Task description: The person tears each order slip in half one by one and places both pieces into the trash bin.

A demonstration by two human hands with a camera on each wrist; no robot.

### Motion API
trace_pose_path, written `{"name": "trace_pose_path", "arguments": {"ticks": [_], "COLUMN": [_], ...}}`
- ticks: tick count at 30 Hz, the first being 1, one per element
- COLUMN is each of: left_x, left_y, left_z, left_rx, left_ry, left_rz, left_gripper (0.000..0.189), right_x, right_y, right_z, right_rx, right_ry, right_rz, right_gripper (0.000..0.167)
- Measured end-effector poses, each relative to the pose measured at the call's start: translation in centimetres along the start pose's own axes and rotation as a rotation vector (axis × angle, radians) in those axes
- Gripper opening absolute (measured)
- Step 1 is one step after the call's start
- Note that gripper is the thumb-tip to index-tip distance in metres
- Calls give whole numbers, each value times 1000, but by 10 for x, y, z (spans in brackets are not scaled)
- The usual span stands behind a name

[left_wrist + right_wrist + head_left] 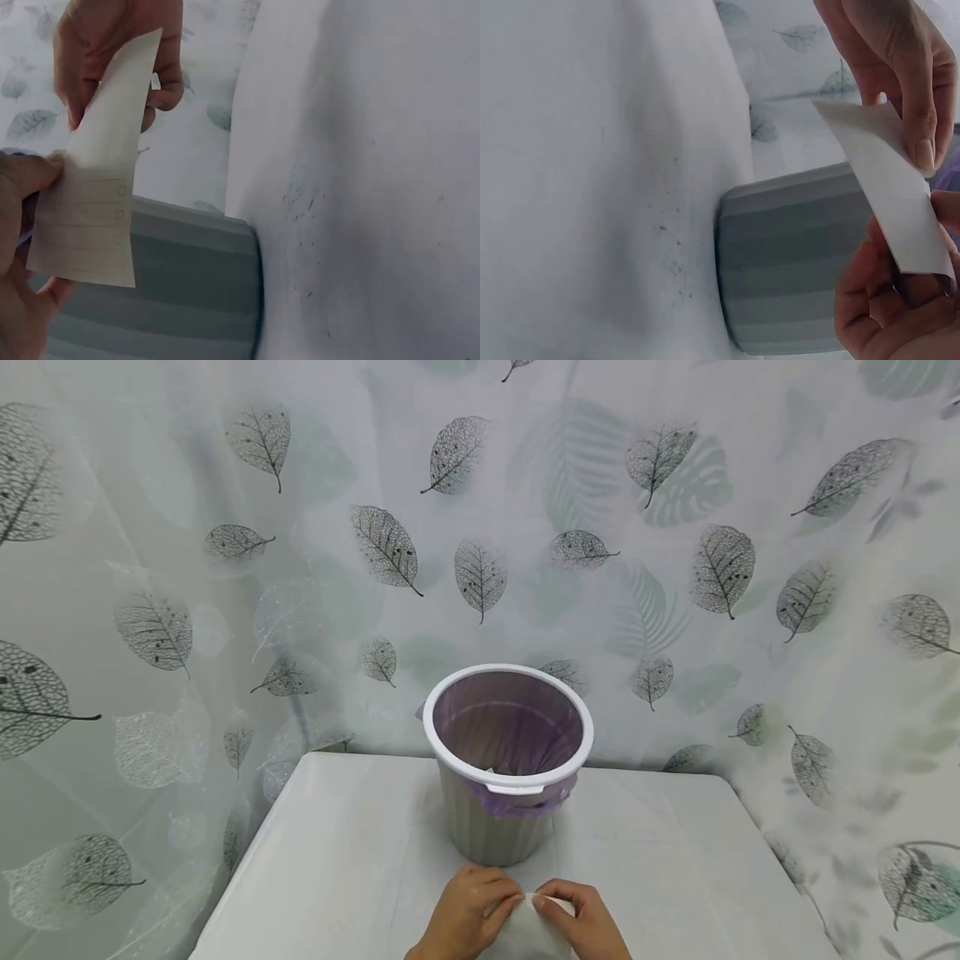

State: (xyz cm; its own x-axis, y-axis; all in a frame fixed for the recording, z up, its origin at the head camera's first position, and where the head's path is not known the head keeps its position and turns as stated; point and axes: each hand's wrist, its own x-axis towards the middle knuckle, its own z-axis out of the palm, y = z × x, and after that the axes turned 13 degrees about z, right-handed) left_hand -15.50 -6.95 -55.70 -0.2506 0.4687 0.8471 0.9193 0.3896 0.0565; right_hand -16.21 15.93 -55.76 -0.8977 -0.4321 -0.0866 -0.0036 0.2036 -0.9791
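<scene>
Both hands hold a small white sheet of paper (525,935) just in front of the waste bin. Left hand (476,910) and right hand (587,917) pinch its upper edge, thumbs and fingertips close together near the middle. Faint printed lines and small boxes show on the paper (90,225) in the left wrist view; the side in the right wrist view looks plain. Behind the hands stands the grey waste bin (487,827), upright, with a white rim (512,783) and a purple liner (517,714) folded over it. A bit of something white shows inside, too small to identify.
The bin stands near the back of a white-covered table (337,860). A leaf-patterned curtain (480,635) hangs behind the table and along both sides. Small dark specks (304,217) mark the white surface before the bin.
</scene>
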Motion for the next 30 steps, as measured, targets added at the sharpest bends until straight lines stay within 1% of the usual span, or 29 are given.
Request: {"name": "trace_pose_path", "arguments": {"ticks": [4, 8, 12, 15, 17, 22, 26, 30], "left_x": [-2, -3, -2, -1, -1, -1, 0, 0], "left_y": [1, 1, 2, 3, 3, 4, 4, 4], "left_z": [-1, -4, -6, -6, -7, -7, -8, -8], "left_rx": [-23, -41, -55, -78, -95, -117, -116, -114], "left_ry": [-19, -39, -28, -14, -8, -2, 5, 16], "left_rz": [-66, -115, -125, -130, -136, -141, -134, -130], "left_gripper": [7, 9, 4, 7, 9, 4, 6, 6], "right_x": [-3, -5, -6, -6, -5, -5, -5, -6], "right_y": [-4, -8, -11, -12, -12, -14, -14, -13], "right_z": [-2, -3, -2, -1, -1, 0, 0, 2], "right_rx": [17, -28, -54, -57, -56, -39, -27, -37], "right_ry": [32, 68, 114, 138, 146, 153, 160, 184], "right_rz": [26, -2, -8, -7, -5, 18, 27, 19], "right_gripper": [16, 16, 16, 15, 15, 15, 16, 15]}}
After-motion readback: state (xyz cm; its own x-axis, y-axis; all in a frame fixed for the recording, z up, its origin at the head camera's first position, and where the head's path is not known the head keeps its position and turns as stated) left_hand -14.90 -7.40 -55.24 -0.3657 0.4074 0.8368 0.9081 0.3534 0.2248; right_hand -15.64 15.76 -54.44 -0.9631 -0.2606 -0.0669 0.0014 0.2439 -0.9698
